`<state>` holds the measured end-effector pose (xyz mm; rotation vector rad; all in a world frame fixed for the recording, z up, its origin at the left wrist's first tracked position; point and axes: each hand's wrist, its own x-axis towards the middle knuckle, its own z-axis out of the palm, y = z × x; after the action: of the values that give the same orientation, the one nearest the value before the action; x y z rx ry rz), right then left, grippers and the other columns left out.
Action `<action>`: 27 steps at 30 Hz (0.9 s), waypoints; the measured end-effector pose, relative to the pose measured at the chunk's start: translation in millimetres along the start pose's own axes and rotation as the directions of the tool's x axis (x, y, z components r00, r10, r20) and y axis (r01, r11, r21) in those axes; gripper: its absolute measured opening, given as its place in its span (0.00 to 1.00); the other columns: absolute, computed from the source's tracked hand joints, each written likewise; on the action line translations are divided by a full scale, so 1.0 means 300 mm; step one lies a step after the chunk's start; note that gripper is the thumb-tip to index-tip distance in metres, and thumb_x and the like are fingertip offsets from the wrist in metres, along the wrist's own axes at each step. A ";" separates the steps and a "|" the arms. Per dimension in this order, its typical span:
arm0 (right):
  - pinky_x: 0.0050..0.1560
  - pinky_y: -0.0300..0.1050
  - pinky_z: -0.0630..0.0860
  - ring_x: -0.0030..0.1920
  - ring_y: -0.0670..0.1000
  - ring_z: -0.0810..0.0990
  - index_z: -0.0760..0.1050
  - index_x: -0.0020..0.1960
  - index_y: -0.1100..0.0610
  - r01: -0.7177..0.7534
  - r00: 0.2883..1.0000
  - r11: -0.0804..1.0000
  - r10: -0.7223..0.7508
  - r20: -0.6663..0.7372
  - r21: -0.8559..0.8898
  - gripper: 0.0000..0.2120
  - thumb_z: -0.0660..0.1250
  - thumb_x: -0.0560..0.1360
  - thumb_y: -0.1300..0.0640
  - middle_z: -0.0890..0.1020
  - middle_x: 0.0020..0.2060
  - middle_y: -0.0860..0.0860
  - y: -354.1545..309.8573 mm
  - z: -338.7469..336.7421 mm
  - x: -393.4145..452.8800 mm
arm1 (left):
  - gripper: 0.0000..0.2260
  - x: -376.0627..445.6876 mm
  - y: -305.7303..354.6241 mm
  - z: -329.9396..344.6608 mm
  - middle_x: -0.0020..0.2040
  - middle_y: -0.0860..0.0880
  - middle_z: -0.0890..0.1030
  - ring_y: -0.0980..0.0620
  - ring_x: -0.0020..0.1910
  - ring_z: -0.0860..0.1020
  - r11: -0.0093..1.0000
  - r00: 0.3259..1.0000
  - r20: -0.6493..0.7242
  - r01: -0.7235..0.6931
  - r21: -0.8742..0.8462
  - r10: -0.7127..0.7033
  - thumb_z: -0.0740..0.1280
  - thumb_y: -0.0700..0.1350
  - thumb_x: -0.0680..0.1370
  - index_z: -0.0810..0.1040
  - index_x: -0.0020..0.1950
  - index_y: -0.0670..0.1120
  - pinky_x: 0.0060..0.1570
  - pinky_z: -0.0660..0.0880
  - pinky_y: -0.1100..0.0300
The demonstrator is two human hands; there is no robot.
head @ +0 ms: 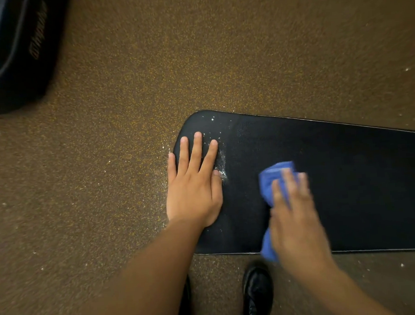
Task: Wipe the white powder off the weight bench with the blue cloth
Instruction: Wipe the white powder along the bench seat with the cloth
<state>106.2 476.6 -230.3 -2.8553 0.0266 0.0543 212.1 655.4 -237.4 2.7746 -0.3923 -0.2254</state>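
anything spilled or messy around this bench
Yes. White powder is scattered on the rounded end of the black weight bench, right beside the left hand. White specks also dot the floor around it.

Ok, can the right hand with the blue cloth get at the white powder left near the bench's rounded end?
Probably only partly: the flat left hand covers part of the white powder patch on the black padded bench. Right hand and blue cloth are close.
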 end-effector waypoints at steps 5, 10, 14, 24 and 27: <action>0.73 0.65 0.54 0.75 0.69 0.49 0.61 0.73 0.69 -0.330 0.933 0.939 0.340 -0.120 0.096 0.26 0.52 0.78 0.59 0.54 0.76 0.65 0.055 -0.030 0.308 | 0.26 -0.002 0.001 -0.001 0.81 0.50 0.48 0.47 0.80 0.42 1.000 1.000 0.000 0.003 0.005 -0.003 0.47 0.52 0.81 0.53 0.81 0.53 0.77 0.41 0.45; 0.72 0.65 0.56 0.74 0.70 0.53 0.62 0.72 0.69 -0.105 0.984 0.994 0.102 -0.144 -0.011 0.26 0.53 0.76 0.59 0.58 0.75 0.65 -0.156 0.047 0.406 | 0.27 0.001 -0.003 0.007 0.81 0.49 0.52 0.45 0.80 0.47 1.000 1.000 -0.016 -0.003 -0.001 0.003 0.50 0.51 0.80 0.58 0.80 0.52 0.76 0.45 0.44; 0.74 0.63 0.54 0.76 0.67 0.47 0.58 0.75 0.65 0.106 0.994 0.994 -0.105 0.038 -0.028 0.26 0.49 0.78 0.58 0.53 0.77 0.62 -0.170 0.042 0.157 | 0.27 0.003 -0.008 0.008 0.81 0.49 0.51 0.46 0.80 0.46 1.000 1.000 -0.013 -0.010 -0.005 0.010 0.49 0.51 0.80 0.57 0.80 0.52 0.76 0.45 0.43; 0.70 0.65 0.58 0.75 0.69 0.52 0.63 0.72 0.67 -0.229 0.965 0.971 0.235 -0.113 0.063 0.25 0.55 0.76 0.61 0.57 0.76 0.64 -0.069 0.007 0.446 | 0.26 0.001 -0.005 0.005 0.81 0.49 0.51 0.46 0.80 0.46 1.000 1.000 -0.014 -0.007 0.007 0.007 0.49 0.50 0.80 0.58 0.80 0.52 0.76 0.44 0.44; 0.73 0.62 0.56 0.75 0.68 0.50 0.62 0.73 0.67 -0.035 0.995 0.999 0.034 -0.096 -0.003 0.26 0.54 0.77 0.61 0.55 0.76 0.64 -0.145 0.042 0.388 | 0.26 0.001 -0.008 0.007 0.81 0.49 0.51 0.46 0.80 0.46 1.000 1.000 -0.016 -0.014 0.012 0.014 0.50 0.50 0.80 0.58 0.80 0.52 0.76 0.44 0.45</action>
<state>223.2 520.6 -234.9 -2.8597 0.0955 -0.0754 212.4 656.8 -240.3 2.7823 -0.4102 -0.1984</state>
